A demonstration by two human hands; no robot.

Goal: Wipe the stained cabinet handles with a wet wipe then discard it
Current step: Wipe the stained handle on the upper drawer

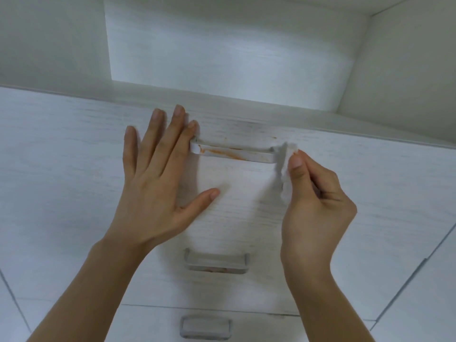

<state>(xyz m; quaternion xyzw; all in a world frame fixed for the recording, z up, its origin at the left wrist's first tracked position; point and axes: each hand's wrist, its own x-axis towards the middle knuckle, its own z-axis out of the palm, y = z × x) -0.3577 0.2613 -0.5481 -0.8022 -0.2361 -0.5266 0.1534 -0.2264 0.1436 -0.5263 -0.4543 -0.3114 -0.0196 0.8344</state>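
Note:
The top drawer handle is a white bar smeared with orange-red stain along its front. My left hand lies flat on the drawer front, fingers straight, its fingertips at the handle's left end. My right hand pinches a white wet wipe between thumb and fingers, and the wipe touches the handle's right end. A second handle below shows a faint reddish stain on its underside. A third handle sits on the lowest drawer.
The white wood-grain cabinet has an open recess above the drawers with side walls left and right. A pale tiled floor shows at the bottom corners.

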